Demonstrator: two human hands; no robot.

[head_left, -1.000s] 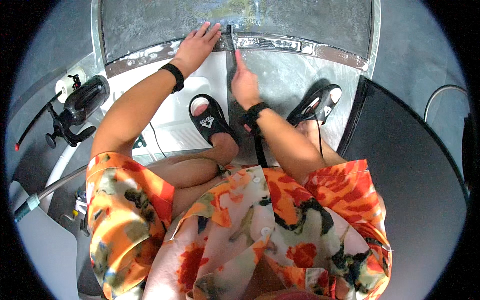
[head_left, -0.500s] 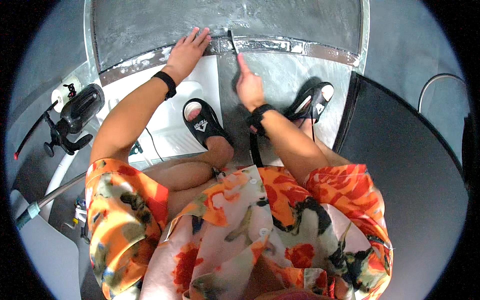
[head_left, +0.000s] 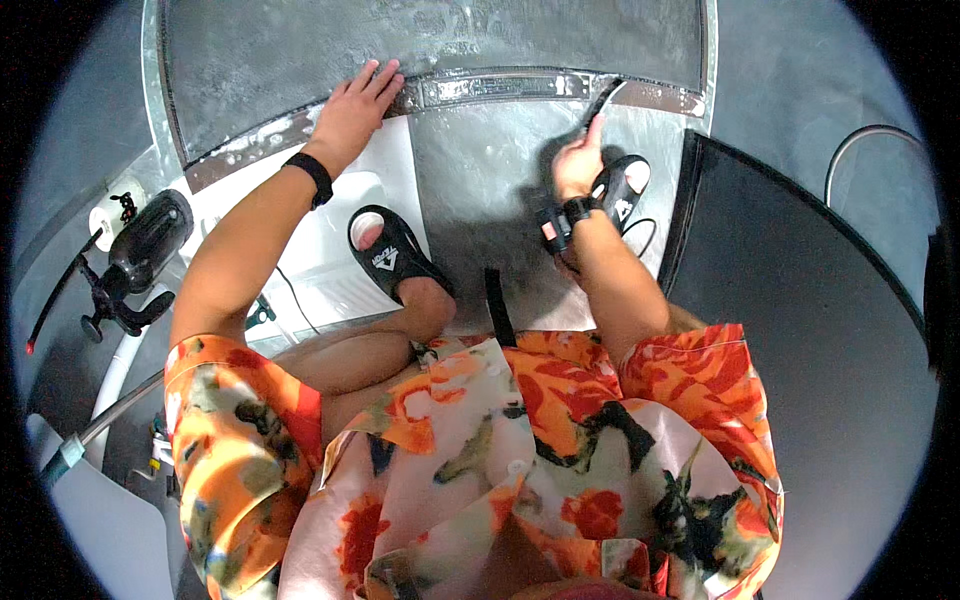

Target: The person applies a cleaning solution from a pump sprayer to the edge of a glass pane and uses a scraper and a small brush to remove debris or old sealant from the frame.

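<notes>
My left hand lies with fingers spread over the lower edge of a mottled grey panel, touching a metal strip streaked with white foam or residue. My right hand is closed on a thin dark flat tool, whose far end sits at the right part of that strip. Below the strip are a pale grey floor section and, to its left, a white squat toilet pan. My two feet in black slides stand beneath my arms.
At left are a black pump sprayer, a white pipe and a metal pole. A large dark panel with a black rim fills the right side, with a curved metal tube beyond it.
My right hand has moved from the middle of the strip to the right with the tool, which now slants. My left hand has shifted left in view, fingers still spread.
</notes>
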